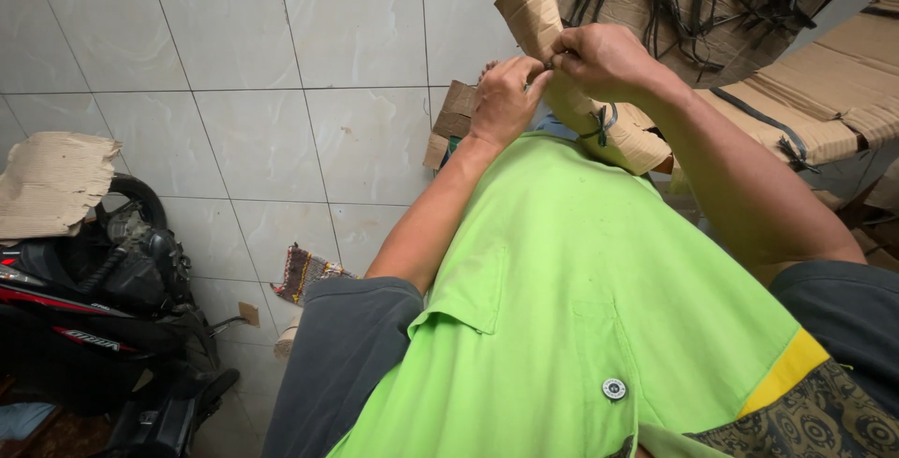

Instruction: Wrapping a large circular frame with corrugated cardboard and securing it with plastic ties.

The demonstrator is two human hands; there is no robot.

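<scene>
The person wears a bright lime-green shirt (562, 280) with short dark grey sleeves (342, 355). A flat patch pocket sits on the chest, and a small round button (613, 389) (pale, with a dark rim) lies near the placket. A yellow band (791, 369) edges one side, next to a dark panel (824, 421) printed with gold ornamental swirls. Both forearms are bare.
</scene>
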